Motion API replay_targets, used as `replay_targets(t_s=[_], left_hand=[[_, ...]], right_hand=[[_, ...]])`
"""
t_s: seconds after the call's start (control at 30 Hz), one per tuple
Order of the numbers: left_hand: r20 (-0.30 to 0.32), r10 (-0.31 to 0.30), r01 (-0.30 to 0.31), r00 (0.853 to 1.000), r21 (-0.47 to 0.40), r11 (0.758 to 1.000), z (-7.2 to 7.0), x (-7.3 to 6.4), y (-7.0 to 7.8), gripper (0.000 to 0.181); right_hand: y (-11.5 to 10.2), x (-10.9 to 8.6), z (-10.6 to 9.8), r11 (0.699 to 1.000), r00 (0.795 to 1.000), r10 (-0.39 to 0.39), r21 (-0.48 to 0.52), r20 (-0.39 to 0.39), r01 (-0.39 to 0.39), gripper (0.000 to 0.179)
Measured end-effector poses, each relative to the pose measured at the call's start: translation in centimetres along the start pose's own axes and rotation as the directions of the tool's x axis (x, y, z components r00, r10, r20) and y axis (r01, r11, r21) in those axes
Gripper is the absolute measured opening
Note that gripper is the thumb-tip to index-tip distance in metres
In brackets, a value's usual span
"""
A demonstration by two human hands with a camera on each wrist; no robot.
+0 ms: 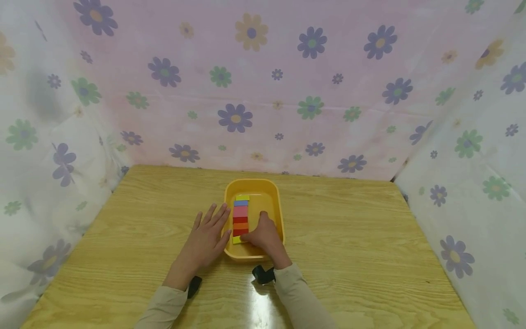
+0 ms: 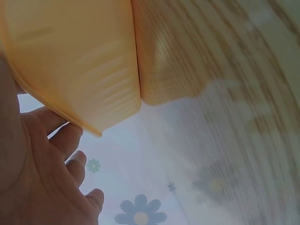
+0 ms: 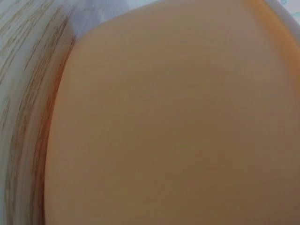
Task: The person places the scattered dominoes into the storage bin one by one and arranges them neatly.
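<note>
A yellow-orange plastic tray (image 1: 281,214) stands on the table. Along its left side runs a row of several coloured blocks: a yellow block (image 1: 243,198) at the far end, then a blue block (image 1: 241,203), a pink block (image 1: 240,211), red and orange ones, and a near yellow block (image 1: 237,240). My left hand (image 1: 205,242) rests against the tray's left rim, fingers spread and fairly straight. My right hand (image 1: 265,235) reaches into the tray, its thumb touching the near yellow block and its index finger apart from it. Its other fingers are hidden. The right wrist view shows only the tray's outer wall (image 3: 173,122).
The wood-grain table (image 1: 349,237) extends on both sides of the tray. Flower-printed curtains (image 1: 275,91) enclose its back and sides. Dark wrist straps (image 1: 263,275) sit under both wrists, close to the tray's near edge.
</note>
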State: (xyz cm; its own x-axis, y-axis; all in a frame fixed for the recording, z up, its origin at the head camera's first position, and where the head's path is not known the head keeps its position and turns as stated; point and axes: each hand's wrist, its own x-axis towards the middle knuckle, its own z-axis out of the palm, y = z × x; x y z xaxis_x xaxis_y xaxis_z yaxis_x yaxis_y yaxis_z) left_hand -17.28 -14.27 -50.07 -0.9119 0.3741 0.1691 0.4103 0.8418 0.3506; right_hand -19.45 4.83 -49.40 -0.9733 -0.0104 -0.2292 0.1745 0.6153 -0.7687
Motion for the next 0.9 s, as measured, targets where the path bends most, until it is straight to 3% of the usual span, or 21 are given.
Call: replay_targets(t_s=[0.47, 0.9], left_hand=[[0.002, 0.003, -0.003, 1.0, -0.002, 1.0, 0.12, 0.2, -0.01, 0.061], [0.02, -0.007, 0.007, 1.0, -0.008, 1.0, -0.16, 0.2, 0.36, 0.062]], right_hand=[[0.25, 0.02, 0.11, 1.0, 1.0, 0.009, 0.023, -0.021, -0.009, 0.099], [0.51, 0.15, 0.54, 0.998, 0.997, -0.047, -0.055, -0.068, 0.043, 0.086]])
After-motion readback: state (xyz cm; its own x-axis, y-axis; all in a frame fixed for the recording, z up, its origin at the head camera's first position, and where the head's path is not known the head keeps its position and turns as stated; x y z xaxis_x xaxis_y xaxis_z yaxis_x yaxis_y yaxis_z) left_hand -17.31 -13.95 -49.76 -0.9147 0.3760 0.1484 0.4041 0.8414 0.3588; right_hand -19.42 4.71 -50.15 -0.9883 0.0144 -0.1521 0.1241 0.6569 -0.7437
